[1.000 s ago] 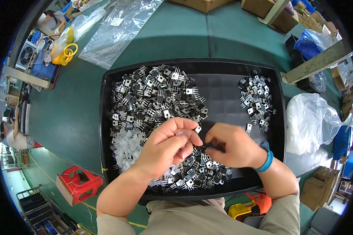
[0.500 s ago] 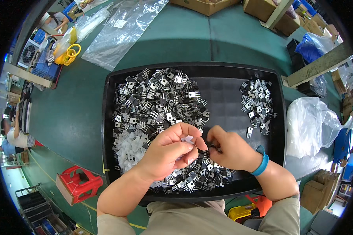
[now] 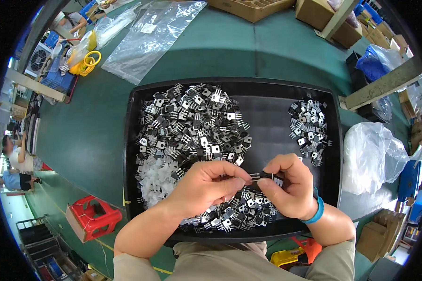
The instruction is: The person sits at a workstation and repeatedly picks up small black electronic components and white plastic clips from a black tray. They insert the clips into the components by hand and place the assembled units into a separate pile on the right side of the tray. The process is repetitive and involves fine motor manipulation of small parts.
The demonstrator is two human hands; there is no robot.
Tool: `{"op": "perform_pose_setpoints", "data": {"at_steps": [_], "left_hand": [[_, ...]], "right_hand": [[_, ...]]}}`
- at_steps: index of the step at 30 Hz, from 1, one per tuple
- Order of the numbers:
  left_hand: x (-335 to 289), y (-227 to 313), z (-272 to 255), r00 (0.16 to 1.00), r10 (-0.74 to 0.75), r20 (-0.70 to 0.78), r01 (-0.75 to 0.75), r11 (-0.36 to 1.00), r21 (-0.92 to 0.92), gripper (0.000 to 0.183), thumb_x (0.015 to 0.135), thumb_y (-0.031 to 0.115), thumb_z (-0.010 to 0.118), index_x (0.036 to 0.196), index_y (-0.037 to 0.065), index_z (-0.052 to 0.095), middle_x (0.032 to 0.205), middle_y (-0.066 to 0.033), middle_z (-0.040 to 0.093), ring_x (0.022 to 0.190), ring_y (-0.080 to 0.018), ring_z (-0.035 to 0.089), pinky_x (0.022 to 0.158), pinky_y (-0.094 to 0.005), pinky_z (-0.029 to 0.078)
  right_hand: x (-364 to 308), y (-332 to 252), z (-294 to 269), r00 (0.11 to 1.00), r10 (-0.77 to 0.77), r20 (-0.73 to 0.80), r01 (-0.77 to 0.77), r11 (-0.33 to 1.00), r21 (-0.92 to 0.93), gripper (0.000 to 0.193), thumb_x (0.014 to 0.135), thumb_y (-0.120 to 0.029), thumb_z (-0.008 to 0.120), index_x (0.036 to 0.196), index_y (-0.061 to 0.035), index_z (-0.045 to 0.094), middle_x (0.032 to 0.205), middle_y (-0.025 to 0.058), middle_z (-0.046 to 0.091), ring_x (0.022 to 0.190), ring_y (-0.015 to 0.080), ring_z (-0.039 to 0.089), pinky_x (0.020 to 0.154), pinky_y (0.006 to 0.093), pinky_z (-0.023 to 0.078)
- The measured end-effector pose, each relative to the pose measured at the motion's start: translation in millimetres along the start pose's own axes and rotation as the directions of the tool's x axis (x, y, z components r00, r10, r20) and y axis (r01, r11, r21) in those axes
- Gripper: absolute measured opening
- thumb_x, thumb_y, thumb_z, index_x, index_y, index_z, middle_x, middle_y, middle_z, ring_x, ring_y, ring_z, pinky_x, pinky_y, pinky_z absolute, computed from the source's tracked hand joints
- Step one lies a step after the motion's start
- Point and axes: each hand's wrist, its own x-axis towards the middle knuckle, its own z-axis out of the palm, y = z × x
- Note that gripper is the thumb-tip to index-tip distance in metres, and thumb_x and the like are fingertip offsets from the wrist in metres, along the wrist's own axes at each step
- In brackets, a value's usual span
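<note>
Over the front half of a black tray, my right hand pinches a black three-legged transistor between thumb and fingers, its metal legs pointing left. My left hand is closed, its thumb and forefinger tips pressed together at the ends of those legs. Whatever those fingers hold is too hidden to make out. A large heap of loose transistors fills the tray's left side, and more lie in front, below my hands. White translucent plastic pieces form a pile beside my left wrist.
A smaller group of transistors lies along the tray's right side. Clear plastic bags rest on the green table behind. A bulging plastic bag sits to the right, near a metal post. A red stool stands at lower left.
My right hand has turned and lifted a transistor into view against my left fingertips. My left fingers have closed together, and the white piece seen in them is now hidden.
</note>
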Motion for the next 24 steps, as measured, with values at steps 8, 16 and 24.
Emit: {"op": "perform_pose_setpoints", "data": {"at_steps": [8,16,24], "left_hand": [[3.2,1.9,0.8,0.999,-0.033,-0.024,0.026,0.969,-0.247,0.021,0.093,0.009,0.056,0.11,-0.001,0.06,0.091,-0.0088,0.065,0.061,-0.0056,0.048,0.046,-0.0173,0.031],[2.0,4.0,6.1,0.992,-0.096,-0.084,0.078,0.977,-0.199,0.019,0.093,0.008,0.052,0.101,-0.005,0.064,0.087,-0.014,0.066,0.056,-0.0081,0.044,0.05,-0.0209,0.034],[2.4,2.1,4.8,0.995,-0.087,-0.055,0.074,0.975,-0.209,0.019,0.094,0.007,0.053,0.102,-0.006,0.064,0.086,-0.0149,0.067,0.055,-0.008,0.044,0.05,-0.0219,0.034]], "right_hand": [[0.9,-3.0,4.1,1.0,0.029,0.011,-0.029,1.0,-0.008,0.023,0.076,0.004,0.068,0.097,-0.0019,0.06,0.075,0.0051,0.061,0.061,0.0093,0.054,0.054,0.0233,0.043],[5.3,-10.8,4.0,0.997,-0.05,0.059,0.055,0.995,-0.087,0.023,0.073,0.007,0.067,0.094,-0.0021,0.062,0.078,0.0089,0.064,0.062,0.0153,0.059,0.055,0.026,0.047],[4.4,-14.6,4.3,0.997,0.003,0.078,0.005,0.995,-0.098,0.021,0.074,0.006,0.066,0.093,-0.0014,0.063,0.079,0.0086,0.064,0.062,0.0148,0.059,0.055,0.0255,0.047]]}}
